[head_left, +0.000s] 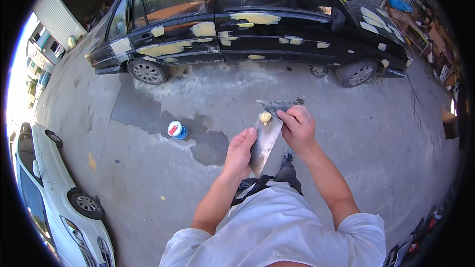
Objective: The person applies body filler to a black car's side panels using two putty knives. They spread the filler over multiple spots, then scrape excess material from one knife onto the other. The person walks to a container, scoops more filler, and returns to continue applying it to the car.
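My left hand (240,152) grips a flat metal plate (266,143) by its left edge, tilted in front of my body. A lump of pale yellow putty (265,117) sits near the plate's far end. In my right hand (300,127) is a thin, dark-stained metal spreader (277,107), pinched between thumb and fingers. The spreader lies across the plate's far end, just beyond the putty. Ahead stands a black car (198,54) with pale yellow patches along its doors and panels.
A blue can with a white lid (177,130) stands on the concrete floor (143,178), next to a dark wet stain. At the left is a parked white car (59,193). Piled boards and scrap (435,39) lie at the far right, near a dark cable (414,96).
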Demonstrator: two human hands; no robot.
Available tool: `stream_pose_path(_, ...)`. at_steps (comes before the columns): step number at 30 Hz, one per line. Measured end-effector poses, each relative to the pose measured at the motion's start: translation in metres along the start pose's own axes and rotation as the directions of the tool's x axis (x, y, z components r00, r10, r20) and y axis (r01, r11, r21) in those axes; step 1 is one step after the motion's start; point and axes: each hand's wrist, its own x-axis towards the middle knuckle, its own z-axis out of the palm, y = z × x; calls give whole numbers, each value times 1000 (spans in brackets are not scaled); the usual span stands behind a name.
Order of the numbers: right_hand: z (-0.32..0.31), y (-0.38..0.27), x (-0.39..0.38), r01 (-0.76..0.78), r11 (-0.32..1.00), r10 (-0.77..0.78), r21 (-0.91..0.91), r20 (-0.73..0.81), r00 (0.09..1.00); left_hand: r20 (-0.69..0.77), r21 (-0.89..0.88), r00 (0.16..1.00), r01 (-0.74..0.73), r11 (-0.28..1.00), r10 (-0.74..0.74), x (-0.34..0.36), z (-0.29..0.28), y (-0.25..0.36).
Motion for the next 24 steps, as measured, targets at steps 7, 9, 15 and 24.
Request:
stream_pose_path(7, -6, -1, 0, 44, 998, -45, 35, 8, 999, -207, 30, 941, -266, 963, 267, 21, -17, 19)
stream_pose_path(9, -9, -3, 0, 5, 997, -7, 74, 32, 999, -152, 122, 949, -259, 958, 275, 23, -19, 16)
stream_pose_path(15, -13, -8, 9, -675, 406, 702, 616, 262, 662, -162, 320, 796, -516, 795, 582, 25, -25, 14)
stream_pose_path(24, -27, -11, 0, -793, 412, 452, 449, 654, 606, -78, 486, 760, -536, 690, 645, 30, -20, 19)
